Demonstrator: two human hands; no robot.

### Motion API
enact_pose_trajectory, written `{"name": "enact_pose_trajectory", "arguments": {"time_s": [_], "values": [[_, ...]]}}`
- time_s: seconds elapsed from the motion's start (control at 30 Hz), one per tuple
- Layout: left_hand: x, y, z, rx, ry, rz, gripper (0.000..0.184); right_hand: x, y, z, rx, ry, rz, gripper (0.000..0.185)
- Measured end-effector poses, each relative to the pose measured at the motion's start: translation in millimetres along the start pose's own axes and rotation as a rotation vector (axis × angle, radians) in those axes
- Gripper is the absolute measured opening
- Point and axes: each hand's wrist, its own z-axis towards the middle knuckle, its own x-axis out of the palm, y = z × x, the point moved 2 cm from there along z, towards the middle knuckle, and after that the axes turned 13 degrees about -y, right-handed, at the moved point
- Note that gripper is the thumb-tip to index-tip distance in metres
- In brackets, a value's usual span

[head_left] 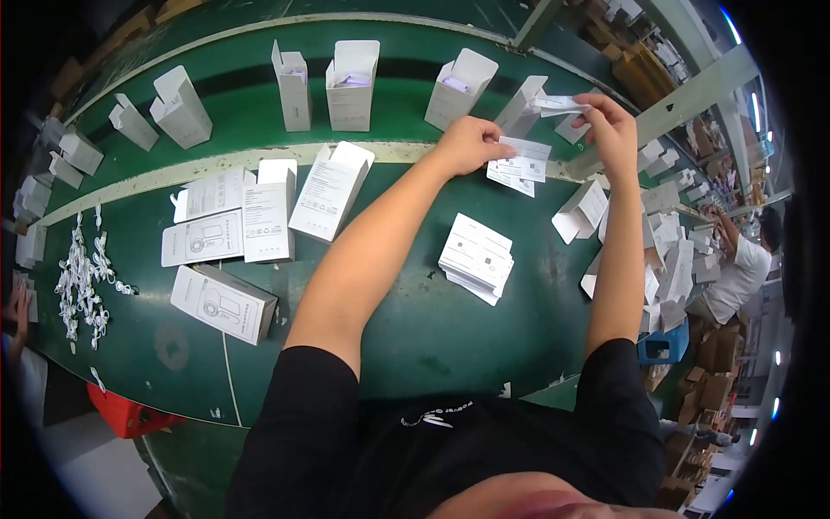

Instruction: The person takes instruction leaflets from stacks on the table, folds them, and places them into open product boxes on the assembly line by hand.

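My left hand (471, 147) pinches a few printed leaflets (529, 160) above the pale strip of the green table. At the upper right my right hand (608, 125) holds a folded paper (558, 105) at the mouth of an upright open white box (520, 108). Below my hands lies a stack of printed leaflets (477, 257). Near my left hand stands another open white box (461, 89) with something purple inside.
More open boxes (352, 95) stand along the back. Closed and open printed boxes (226, 303) lie at the left, beside bundled white cables (82, 277). White boxes (674, 268) are heaped at the right, near a seated person (739, 272).
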Motion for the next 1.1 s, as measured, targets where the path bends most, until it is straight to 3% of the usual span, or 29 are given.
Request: {"name": "enact_pose_trajectory", "arguments": {"time_s": [0.07, 0.17, 0.2, 0.27, 0.37, 0.5, 0.67, 0.77, 0.87, 0.93, 1.07, 1.1], "values": [[0, 0, 0, 0.024, 0.0, 0.036, 0.039, 9, 18, 3, 0.008, 0.016, 0.002, 0.023], [0, 1, 0, 0.048, -0.015, 0.056, 0.04, 23, 24, 20, -0.174, 0.063, -0.51, 0.022], [2, 3, 0, 0.048, -0.015, 0.055, 0.04, 27, 22, 24, -0.174, 0.063, -0.51, 0.022], [2, 6, 2, 0.05, 0.0, 0.056, 0.041, 38, 22, 26, -0.431, -0.034, -0.519, 0.025], [1, 4, 1, 0.065, -0.004, 0.076, 0.042, 56, 29, 24, -0.478, -0.088, -0.545, 0.027], [0, 2, -1, 0.055, -0.017, 0.069, 0.042, 70, 36, 18, -0.554, -0.001, -0.686, 0.025], [0, 1, 0, 0.058, -0.014, 0.069, 0.041, 90, 28, 9, -0.579, 0.045, -0.637, 0.017], [-2, -4, -3, 0.09, -0.029, 0.092, 0.038, 96, 27, 6, -0.456, 0.111, -0.625, 0.021], [-4, -9, -5, 0.068, -0.028, 0.092, 0.038, 99, 11, 11, -0.525, 0.001, -0.574, 0.022], [-2, -8, -4, 0.068, -0.029, 0.098, 0.038, 99, 13, 6, -0.886, -0.178, -0.638, 0.022], [-1, -5, -3, 0.074, -0.033, 0.101, 0.037, 102, -5, 16, -0.855, -0.101, -0.593, 0.021], [-1, -5, -3, 0.074, -0.035, 0.101, 0.037, 103, -2, 15, -0.625, 0.027, -0.584, 0.019]]}}
